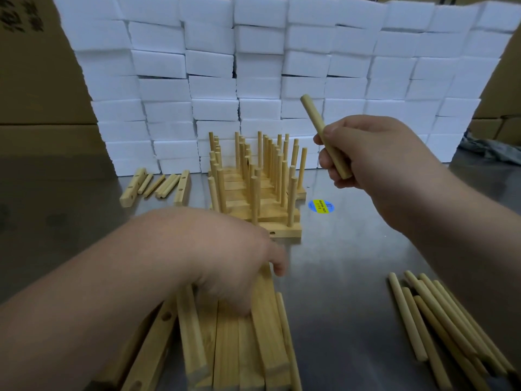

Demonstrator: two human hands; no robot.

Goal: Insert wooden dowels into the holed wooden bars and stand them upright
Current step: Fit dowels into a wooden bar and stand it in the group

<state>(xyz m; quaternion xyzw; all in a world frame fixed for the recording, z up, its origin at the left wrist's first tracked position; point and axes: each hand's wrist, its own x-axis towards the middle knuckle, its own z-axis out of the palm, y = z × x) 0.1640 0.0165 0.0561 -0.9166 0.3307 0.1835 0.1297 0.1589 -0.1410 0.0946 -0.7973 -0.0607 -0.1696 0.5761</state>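
While gripped in right hand (375, 156): dowel (324, 134), pale, tilted.

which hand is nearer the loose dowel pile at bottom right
Right. The right hand is raised above and behind the dowel pile, holding a dowel; the left hand rests on the bars.

We note a grey metal tabletop (352, 277); white foam blocks (253, 66) stacked as a wall at 12 o'clock; brown cardboard boxes (36, 94) at 10 o'clock.
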